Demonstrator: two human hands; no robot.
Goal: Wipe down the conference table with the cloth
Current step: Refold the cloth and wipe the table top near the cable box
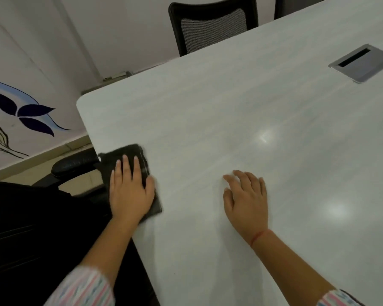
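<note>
Pressing cloth (142,160) flat at table (230,118) edge, left hand (129,191)

A pale wall (111,32) is seen behind, painted at the left with dark blue leaves (29,115) and thin black lines. A beige floor (42,164) is glimpsed below it. A black mesh-backed chair (212,27) is drawn up on the far side, and the padded armrest (75,163) of another black chair is seen at the left. Two soft glints of ceiling light (263,138) are reflected at the right.
</note>
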